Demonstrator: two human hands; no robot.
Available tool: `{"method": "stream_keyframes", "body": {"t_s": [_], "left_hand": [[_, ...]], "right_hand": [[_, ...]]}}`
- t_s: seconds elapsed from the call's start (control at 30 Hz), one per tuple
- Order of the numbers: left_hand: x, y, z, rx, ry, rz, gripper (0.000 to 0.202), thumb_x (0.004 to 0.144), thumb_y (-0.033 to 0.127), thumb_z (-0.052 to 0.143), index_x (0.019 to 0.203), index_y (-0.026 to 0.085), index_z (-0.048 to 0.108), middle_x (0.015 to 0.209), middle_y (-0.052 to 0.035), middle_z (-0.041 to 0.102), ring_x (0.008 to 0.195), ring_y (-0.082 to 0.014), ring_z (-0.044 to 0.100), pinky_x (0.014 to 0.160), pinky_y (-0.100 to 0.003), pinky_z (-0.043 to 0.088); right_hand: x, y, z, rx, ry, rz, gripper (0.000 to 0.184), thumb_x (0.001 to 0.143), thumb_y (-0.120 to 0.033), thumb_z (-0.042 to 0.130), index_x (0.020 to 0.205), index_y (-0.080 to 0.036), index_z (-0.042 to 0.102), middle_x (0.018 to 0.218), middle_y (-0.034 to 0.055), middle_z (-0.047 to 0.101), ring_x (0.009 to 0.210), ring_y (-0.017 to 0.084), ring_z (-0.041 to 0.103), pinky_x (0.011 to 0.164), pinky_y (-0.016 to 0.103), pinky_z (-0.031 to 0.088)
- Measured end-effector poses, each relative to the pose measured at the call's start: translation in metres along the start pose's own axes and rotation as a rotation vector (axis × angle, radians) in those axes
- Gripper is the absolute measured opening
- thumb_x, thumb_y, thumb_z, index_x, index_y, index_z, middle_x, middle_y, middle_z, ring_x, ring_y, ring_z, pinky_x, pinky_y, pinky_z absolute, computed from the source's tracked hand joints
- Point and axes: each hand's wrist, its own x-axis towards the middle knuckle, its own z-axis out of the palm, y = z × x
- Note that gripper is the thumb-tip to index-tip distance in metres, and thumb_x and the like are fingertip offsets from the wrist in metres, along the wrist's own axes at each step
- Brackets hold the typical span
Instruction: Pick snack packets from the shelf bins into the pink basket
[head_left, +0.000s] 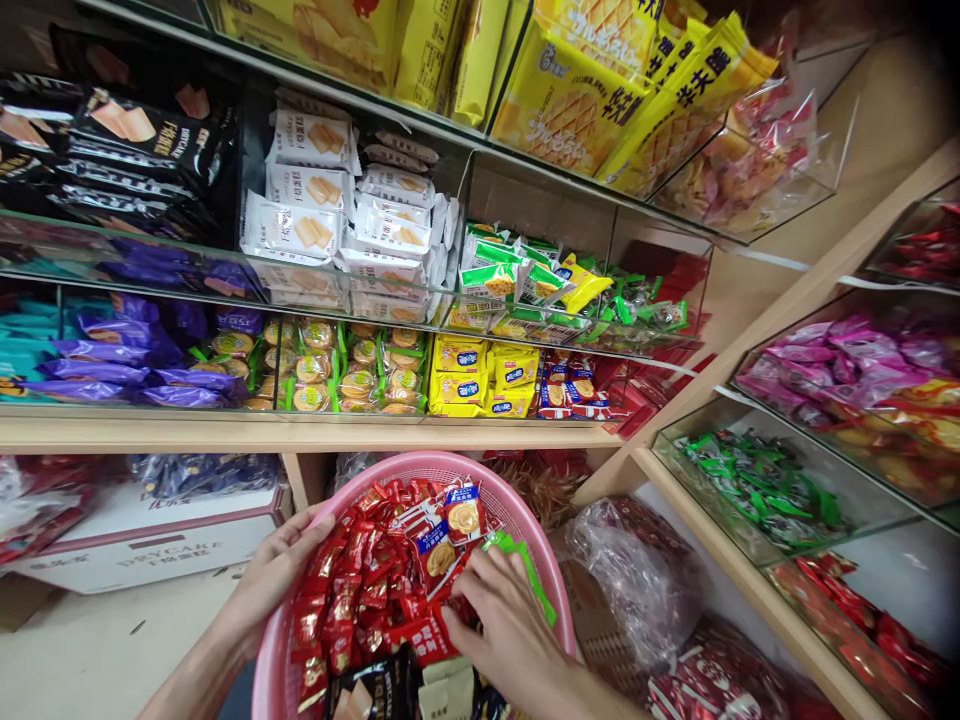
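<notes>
A pink plastic basket (264, 668) with a perforated wall stands low in front of me. My left hand (285, 555) grips its left rim. Inside the basket my right hand (504, 612) rests over the packets, fingers bent and apart from the thumb; its fingertips are partly hidden among the wrappers. Just beyond those fingers lie biscuit packets (437, 540) in red, white and blue. Many small red-and-gold wrapped sweets (352, 590) fill the left side. A green wrapper (534, 578) shows along the right wall, and a black cake packet (375, 690) sits at the near edge.
Shelves ahead hold clear bins of white cake packets (304, 230), black packets (150, 135), purple packets (112, 350) and yellow packets (459, 375). Slanted bins with green-wrapped sweets (765, 485) stand at right. A white carton (157, 535) and a clear plastic bag (637, 565) flank the basket.
</notes>
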Motion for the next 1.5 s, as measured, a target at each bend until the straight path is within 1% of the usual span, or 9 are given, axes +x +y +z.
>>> {"method": "stream_keyframes", "body": {"t_s": [0.2, 0.4, 0.6, 0.77, 1.1, 1.23, 1.33, 1.4, 1.5], "left_hand": [[-0.001, 0.000, -0.001, 0.001, -0.005, -0.002, 0.050, 0.072, 0.029, 0.069, 0.119, 0.025, 0.053, 0.108, -0.0081, 0.068, 0.094, -0.0240, 0.065, 0.079, -0.032, 0.055], [-0.003, 0.001, 0.000, -0.009, -0.015, 0.000, 0.050, 0.072, 0.029, 0.069, 0.119, 0.025, 0.053, 0.109, -0.0080, 0.067, 0.095, -0.0241, 0.065, 0.080, -0.032, 0.054], [-0.004, 0.002, 0.002, -0.015, -0.018, -0.006, 0.050, 0.070, 0.027, 0.071, 0.117, 0.025, 0.054, 0.106, -0.0064, 0.069, 0.093, -0.0243, 0.066, 0.078, -0.032, 0.055], [-0.004, 0.002, 0.002, -0.023, -0.016, -0.005, 0.048, 0.071, 0.028, 0.070, 0.117, 0.026, 0.055, 0.103, -0.0059, 0.070, 0.092, -0.0234, 0.066, 0.078, -0.032, 0.055], [0.002, -0.003, -0.004, 0.010, -0.018, 0.013, 0.050, 0.072, 0.032, 0.069, 0.118, 0.026, 0.054, 0.110, -0.0068, 0.067, 0.096, -0.0231, 0.065, 0.079, -0.030, 0.054], [0.001, -0.002, -0.004, -0.004, -0.028, -0.001, 0.053, 0.071, 0.035, 0.070, 0.120, 0.025, 0.053, 0.106, -0.0072, 0.068, 0.094, -0.0236, 0.065, 0.077, -0.031, 0.055], [-0.001, -0.001, -0.003, -0.011, -0.029, -0.006, 0.054, 0.070, 0.034, 0.071, 0.120, 0.026, 0.052, 0.105, -0.0065, 0.069, 0.093, -0.0233, 0.065, 0.078, -0.031, 0.055], [-0.002, -0.001, -0.002, -0.011, -0.034, -0.004, 0.053, 0.070, 0.034, 0.071, 0.120, 0.026, 0.053, 0.106, -0.0058, 0.068, 0.094, -0.0227, 0.065, 0.079, -0.030, 0.054], [-0.002, -0.002, -0.002, -0.001, -0.039, 0.019, 0.051, 0.070, 0.035, 0.071, 0.118, 0.026, 0.055, 0.108, -0.0061, 0.068, 0.093, -0.0221, 0.066, 0.078, -0.029, 0.054]], "right_hand": [[-0.005, -0.004, 0.017, 0.080, -0.058, 0.027, 0.017, 0.084, -0.018, 0.050, 0.067, -0.020, 0.052, 0.074, -0.0027, 0.052, 0.078, 0.014, 0.047, 0.072, 0.031, 0.030], [-0.005, -0.002, 0.006, 0.094, -0.011, 0.066, 0.018, 0.083, -0.016, 0.050, 0.066, -0.020, 0.052, 0.073, -0.0025, 0.054, 0.075, 0.014, 0.047, 0.069, 0.030, 0.028], [-0.010, 0.006, -0.007, -0.011, 0.014, 0.132, 0.018, 0.083, -0.016, 0.049, 0.066, -0.020, 0.052, 0.073, -0.0006, 0.054, 0.077, 0.016, 0.048, 0.072, 0.032, 0.031], [-0.013, 0.011, -0.007, -0.122, 0.052, 0.148, 0.017, 0.081, -0.017, 0.048, 0.065, -0.019, 0.051, 0.074, 0.0014, 0.054, 0.078, 0.018, 0.048, 0.071, 0.034, 0.033], [-0.012, 0.019, 0.004, -0.210, 0.101, 0.123, 0.025, 0.090, -0.023, 0.038, 0.075, -0.022, 0.058, 0.078, 0.0019, 0.055, 0.077, 0.018, 0.052, 0.072, 0.036, 0.036], [-0.017, 0.021, 0.004, -0.245, 0.143, 0.118, 0.020, 0.089, -0.023, 0.040, 0.094, -0.024, 0.059, 0.089, 0.0042, 0.058, 0.086, 0.021, 0.054, 0.079, 0.039, 0.037], [-0.015, 0.014, -0.004, -0.264, 0.161, 0.098, 0.026, 0.086, -0.023, 0.044, 0.110, -0.023, 0.054, 0.098, 0.0071, 0.059, 0.093, 0.024, 0.053, 0.082, 0.041, 0.038], [-0.009, 0.003, -0.011, -0.243, 0.100, 0.040, 0.031, 0.085, -0.021, 0.046, 0.115, -0.022, 0.051, 0.097, 0.0070, 0.059, 0.088, 0.023, 0.053, 0.076, 0.039, 0.040], [0.004, -0.017, -0.014, -0.214, -0.044, -0.246, 0.027, 0.084, -0.012, 0.044, 0.109, -0.021, 0.052, 0.097, 0.0053, 0.059, 0.086, 0.020, 0.051, 0.071, 0.034, 0.042]]}}
